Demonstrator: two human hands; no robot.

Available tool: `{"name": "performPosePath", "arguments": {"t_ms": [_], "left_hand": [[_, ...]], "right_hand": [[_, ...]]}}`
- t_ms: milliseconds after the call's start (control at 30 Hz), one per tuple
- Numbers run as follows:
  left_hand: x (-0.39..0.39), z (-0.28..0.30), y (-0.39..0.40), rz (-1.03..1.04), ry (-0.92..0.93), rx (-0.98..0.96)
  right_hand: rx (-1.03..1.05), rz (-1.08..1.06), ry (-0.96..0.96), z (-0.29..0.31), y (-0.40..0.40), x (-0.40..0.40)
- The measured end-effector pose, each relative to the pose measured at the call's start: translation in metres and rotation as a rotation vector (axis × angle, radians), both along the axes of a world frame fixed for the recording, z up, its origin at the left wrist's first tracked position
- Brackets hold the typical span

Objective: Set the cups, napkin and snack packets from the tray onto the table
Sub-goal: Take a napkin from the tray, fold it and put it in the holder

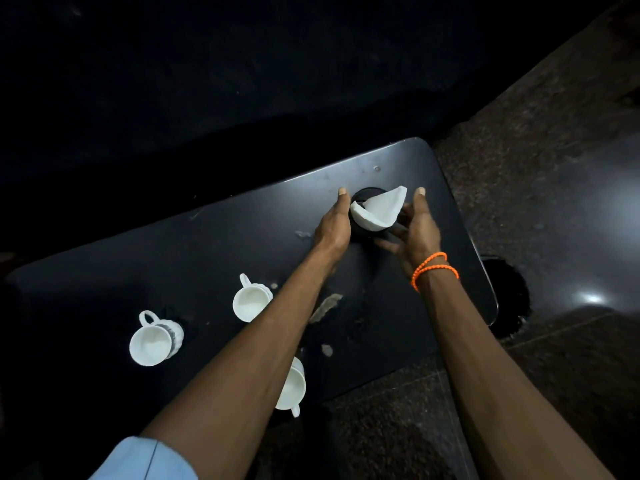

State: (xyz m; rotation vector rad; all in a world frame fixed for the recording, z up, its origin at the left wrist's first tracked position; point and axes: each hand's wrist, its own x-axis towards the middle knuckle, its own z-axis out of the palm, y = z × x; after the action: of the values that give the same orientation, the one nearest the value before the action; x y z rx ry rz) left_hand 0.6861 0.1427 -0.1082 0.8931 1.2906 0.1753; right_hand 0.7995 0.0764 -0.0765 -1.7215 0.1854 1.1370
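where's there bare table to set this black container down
Widest free patch: the table far left, between the left hand and the two white cups. A narrower strip runs from the right hand to the table's right edge. Crowded: near-left, around those cups and a third cup.
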Motion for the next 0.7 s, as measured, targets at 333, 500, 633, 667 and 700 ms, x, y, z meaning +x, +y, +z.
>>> {"name": "performPosePath", "arguments": {"t_ms": [333, 500, 633, 667, 700], "left_hand": [[-0.04, 0.001, -0.038, 0.042, -0.058, 0.015], [-0.07, 0.018, -0.068, 0.004, -0.026, 0.053], [-0.092, 0.016, -0.088, -0.048, 0.019, 0.097], [-0.097, 0.016, -0.092, -0.053, 0.028, 0.1], [-0.101, 0.015, -0.096, -0.057, 0.034, 0.099]], "right_hand": [[0.004, -0.121, 0.045, 0.0, -0.037, -0.042], [-0.01, -0.187, 0.065, 0.0, -0.068, -0.072], [-0.024, -0.23, 0.077, -0.001, -0.09, -0.095], [-0.027, -0.231, 0.077, -0.002, -0.095, -0.1], [-0.031, -0.23, 0.079, -0.003, -0.1, -0.104]]}}
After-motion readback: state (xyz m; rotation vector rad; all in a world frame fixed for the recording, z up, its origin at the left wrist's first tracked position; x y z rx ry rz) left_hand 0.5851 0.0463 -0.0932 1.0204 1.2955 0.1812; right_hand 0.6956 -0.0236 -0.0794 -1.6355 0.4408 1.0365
